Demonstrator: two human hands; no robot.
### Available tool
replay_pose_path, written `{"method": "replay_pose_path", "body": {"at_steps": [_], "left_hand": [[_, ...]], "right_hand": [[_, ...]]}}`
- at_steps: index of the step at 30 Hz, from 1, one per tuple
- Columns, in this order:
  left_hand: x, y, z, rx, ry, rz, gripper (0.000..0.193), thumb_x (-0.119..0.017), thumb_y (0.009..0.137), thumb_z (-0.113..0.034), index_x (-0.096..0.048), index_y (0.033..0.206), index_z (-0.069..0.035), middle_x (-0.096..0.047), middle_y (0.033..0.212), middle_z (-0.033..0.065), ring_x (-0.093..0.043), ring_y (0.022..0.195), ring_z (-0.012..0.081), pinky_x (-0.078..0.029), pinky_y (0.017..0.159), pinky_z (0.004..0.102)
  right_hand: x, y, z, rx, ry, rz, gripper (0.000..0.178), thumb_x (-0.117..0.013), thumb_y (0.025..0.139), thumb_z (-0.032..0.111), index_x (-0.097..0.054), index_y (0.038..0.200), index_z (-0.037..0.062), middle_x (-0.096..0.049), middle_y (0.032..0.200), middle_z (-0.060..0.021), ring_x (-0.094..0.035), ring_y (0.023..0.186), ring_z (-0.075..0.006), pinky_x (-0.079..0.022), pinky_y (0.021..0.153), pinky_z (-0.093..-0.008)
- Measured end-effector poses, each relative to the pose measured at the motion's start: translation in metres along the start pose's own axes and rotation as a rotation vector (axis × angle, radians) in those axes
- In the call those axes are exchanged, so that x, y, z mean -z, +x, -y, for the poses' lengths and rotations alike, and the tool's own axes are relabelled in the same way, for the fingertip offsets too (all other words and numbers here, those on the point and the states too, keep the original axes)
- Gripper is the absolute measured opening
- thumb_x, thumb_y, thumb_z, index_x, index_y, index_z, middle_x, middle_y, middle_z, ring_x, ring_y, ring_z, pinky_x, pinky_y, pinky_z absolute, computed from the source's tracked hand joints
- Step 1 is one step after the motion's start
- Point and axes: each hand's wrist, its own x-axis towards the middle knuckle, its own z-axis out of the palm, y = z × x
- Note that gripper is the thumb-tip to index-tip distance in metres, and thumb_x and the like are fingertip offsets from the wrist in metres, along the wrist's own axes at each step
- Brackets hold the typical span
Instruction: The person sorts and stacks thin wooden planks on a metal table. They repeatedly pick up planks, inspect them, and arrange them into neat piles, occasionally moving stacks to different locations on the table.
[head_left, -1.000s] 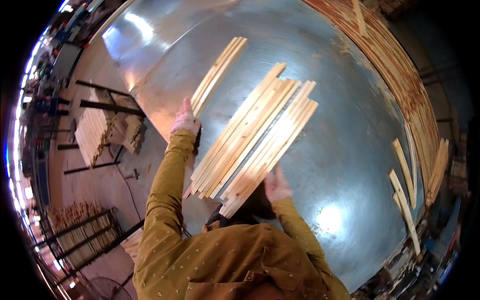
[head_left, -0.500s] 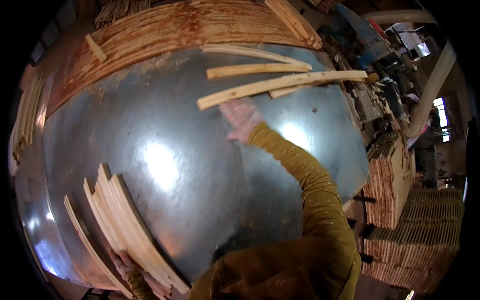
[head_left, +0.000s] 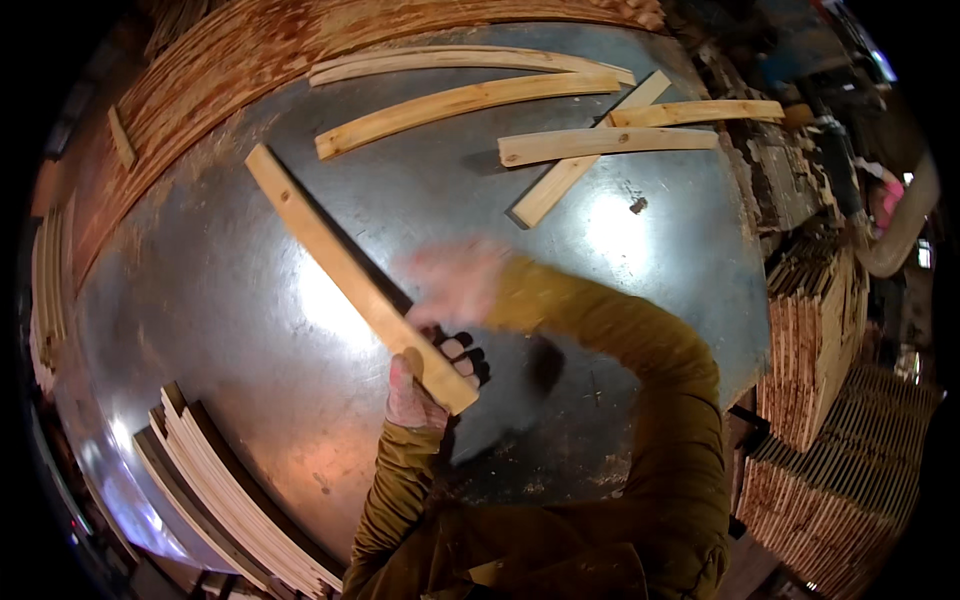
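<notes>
My left hand is closed around the near end of a pale wooden slat, its thumb on one edge and dark-tipped fingers on the other. From there the slat slants away to the far left over the metal tabletop. My right hand, smeared by motion, is just right of that slat; whether it touches it I cannot tell. Beyond it, one short slat and another slat lie across a slanting slat. A longer knotty slat rests farther left.
Stacked narrow slats lie at the table's near left. Thin strips lie near the far edge, before rough brown boards. Piles of boards stand beyond the right edge. A pale hose hangs at far right.
My left hand has left the stack at near left and now holds a slat in front of me. My right hand has drawn back from the far slats, which lie rearranged.
</notes>
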Motion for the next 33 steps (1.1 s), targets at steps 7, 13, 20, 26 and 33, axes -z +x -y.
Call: {"method": "replay_pose_path", "body": {"at_steps": [7,13,20,26,33], "left_hand": [[0.077,-0.041,-0.037,-0.002,0.164,0.05,0.064,-0.068,0.087,-0.055,-0.055,0.126,-0.007,-0.065,0.084,0.0089,-0.064,0.07,0.0199,-0.056,0.059,0.0325],[0.107,-0.111,-0.043,-0.293,0.208,-0.372,0.055,-0.07,0.091,-0.034,-0.052,0.131,-0.002,-0.067,0.091,0.0115,-0.064,0.068,0.0196,-0.057,0.063,0.0325],[0.229,-0.25,-0.028,-0.388,1.491,-1.222,0.07,-0.07,0.089,-0.034,-0.037,0.147,-0.013,-0.065,0.104,0.0176,-0.066,0.08,0.0317,-0.055,0.073,0.0445],[0.252,-0.305,-0.048,-0.617,2.119,-1.58,0.087,-0.078,0.079,-0.035,-0.033,0.149,-0.008,-0.049,0.134,0.0197,-0.059,0.108,0.0351,-0.049,0.087,0.0477],[0.134,-0.218,-0.039,-0.152,0.363,-0.083,0.072,-0.066,0.09,-0.015,-0.028,0.152,-0.01,-0.059,0.117,0.0195,-0.064,0.089,0.0253,-0.059,0.078,0.036]], "right_hand": [[0.109,-0.08,-0.145,-0.69,-0.563,0.428,0.114,-0.09,0.055,0.028,-0.03,0.15,0.0065,-0.055,0.131,-0.0236,-0.053,0.124,-0.0395,-0.038,0.11,-0.0474],[0.03,-0.057,-0.124,-0.467,-0.642,0.357,0.096,-0.063,0.078,0.067,-0.029,0.151,0.0151,-0.065,0.121,-0.0181,-0.064,0.102,-0.0397,-0.051,0.087,-0.0482],[-0.045,0.046,0.101,-0.631,-0.005,0.324,0.075,-0.063,0.08,0.055,-0.048,0.134,0.0052,-0.068,0.115,-0.0202,-0.065,0.105,-0.0401,-0.049,0.093,-0.0444],[-0.068,0.127,0.173,-0.618,0.791,0.034,0.055,-0.071,0.085,0.047,-0.064,0.118,0.0022,-0.066,0.086,-0.0064,-0.065,0.076,-0.019,-0.052,0.07,-0.0326],[-0.095,0.199,0.237,-0.827,0.502,-0.096,0.07,-0.069,0.081,0.051,-0.058,0.13,0.0017,-0.068,0.109,-0.0204,-0.065,0.104,-0.0278,-0.051,0.091,-0.0414]]}}
